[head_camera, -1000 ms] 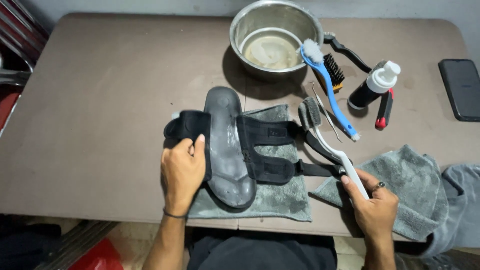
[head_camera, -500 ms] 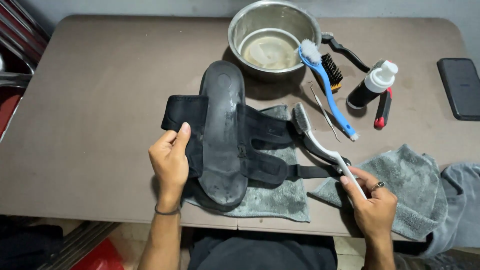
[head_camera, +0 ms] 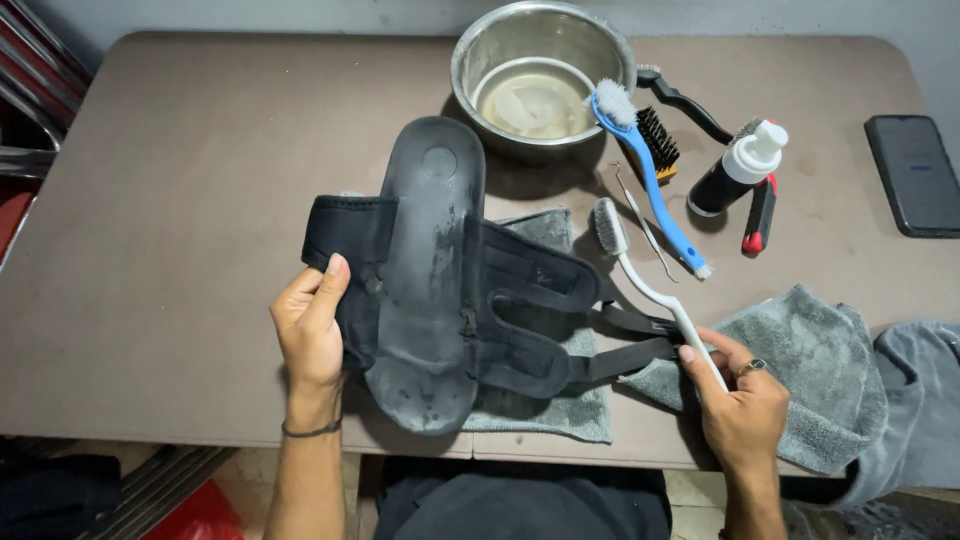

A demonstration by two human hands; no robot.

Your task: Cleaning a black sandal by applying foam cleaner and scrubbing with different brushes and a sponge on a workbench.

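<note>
The black sandal (head_camera: pixel 425 280) lay sole-up, propped over a grey cloth (head_camera: pixel 545 405) near the front edge of the table (head_camera: pixel 180 200). The left hand (head_camera: pixel 312 330) had its fingers (head_camera: pixel 330 285) clamped on the sandal's left strap flap, thumb on top; the sole stood just right of those fingers. The right hand (head_camera: pixel 740 410) had its fingers closed around the handle of a white brush (head_camera: pixel 650 290), whose bristle head hung apart from the sandal, just beyond its right straps. Judged from this, the one-sided grip on a soft flap looked weak: pressure from the brush could twist the sandal or push it off the edge. A wide sweep might also knock the blue brush (head_camera: pixel 645 175) leaning on the steel bowl (head_camera: pixel 540 70).
</note>
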